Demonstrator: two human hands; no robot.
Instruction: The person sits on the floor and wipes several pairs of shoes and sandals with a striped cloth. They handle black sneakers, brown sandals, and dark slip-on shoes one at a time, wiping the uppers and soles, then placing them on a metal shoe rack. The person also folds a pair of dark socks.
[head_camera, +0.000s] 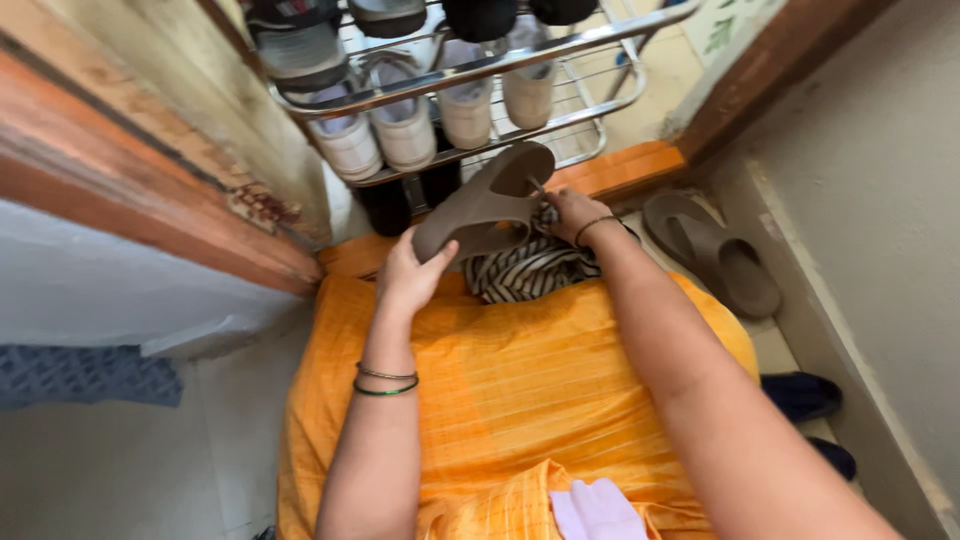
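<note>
While the left hand (408, 275) grips the taupe sandal (490, 200) by its heel, sole tilted up to expose it | right hand (570, 212) clutches a striped cloth (530, 268) against it | matching sandal (712, 250) on floor, beside shoe rack (470, 75).

Metal rack (600, 40) carries pale shoes (405, 130) on its lower tier, darker pairs above. Floor (120, 470) holds a taupe sandal (715, 255) beside the wall.

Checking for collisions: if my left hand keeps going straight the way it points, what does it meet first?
The left hand already holds the taupe sandal. Straight ahead, it would probably reach the shoe rack and its white shoes first, though depth is unclear.
</note>
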